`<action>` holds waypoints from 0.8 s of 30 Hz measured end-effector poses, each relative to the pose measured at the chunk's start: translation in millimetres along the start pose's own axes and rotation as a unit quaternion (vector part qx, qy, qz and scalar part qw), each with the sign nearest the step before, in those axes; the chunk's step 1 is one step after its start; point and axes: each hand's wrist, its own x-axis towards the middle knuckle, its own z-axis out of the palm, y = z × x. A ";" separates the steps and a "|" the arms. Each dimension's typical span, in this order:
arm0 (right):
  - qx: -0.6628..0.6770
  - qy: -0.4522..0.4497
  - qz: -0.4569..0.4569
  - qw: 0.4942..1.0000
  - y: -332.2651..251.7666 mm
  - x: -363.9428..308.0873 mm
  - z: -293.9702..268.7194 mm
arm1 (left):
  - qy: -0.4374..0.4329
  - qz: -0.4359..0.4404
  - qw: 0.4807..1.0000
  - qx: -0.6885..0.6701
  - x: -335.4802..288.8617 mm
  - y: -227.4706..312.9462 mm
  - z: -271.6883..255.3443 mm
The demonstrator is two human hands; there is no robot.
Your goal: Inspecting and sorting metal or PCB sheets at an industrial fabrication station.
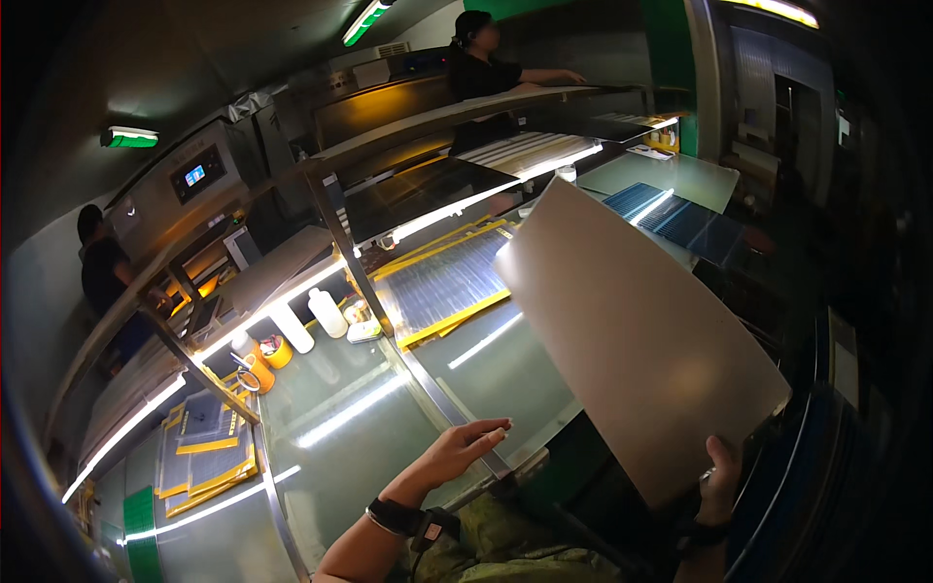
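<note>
A large, plain, pale grey-beige sheet (641,330) is held up at a tilt in front of me, on the right. My right hand (719,478) grips its lower right edge, with the thumb on the near face and the fingers hidden behind. Clear of the sheet, my left hand (457,453) hovers over the near edge of the glass-topped table (340,428). Its fingers point right, stretched out, and nothing shows in them. Small whitish bits cover its fingertips.
Yellow-edged striped panels (442,282) lie behind the sheet, and several more panels (209,442) at left. White bottles (328,313) and an orange cup (255,373) stand below the lit shelf (292,282). Dark blue panels (671,222) lie right. Two people (476,63) stand beyond.
</note>
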 end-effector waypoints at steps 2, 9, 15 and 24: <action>-0.103 -0.008 -0.021 0.994 11.8 -4.6 -6.1 | -0.007 -0.001 1.000 0.008 -2.6 -7.0 -4.7; -0.545 -0.344 -0.315 0.697 108.9 40.8 32.8 | 0.052 -0.032 0.998 0.030 -20.6 -16.5 5.6; -0.683 -0.376 -0.233 0.581 124.7 87.5 10.1 | 0.061 -0.029 0.969 0.239 -42.5 -45.3 -2.3; -0.689 -0.174 -0.094 0.698 -7.8 137.1 -38.6 | 0.008 -0.178 0.856 0.486 -77.8 -99.5 -3.2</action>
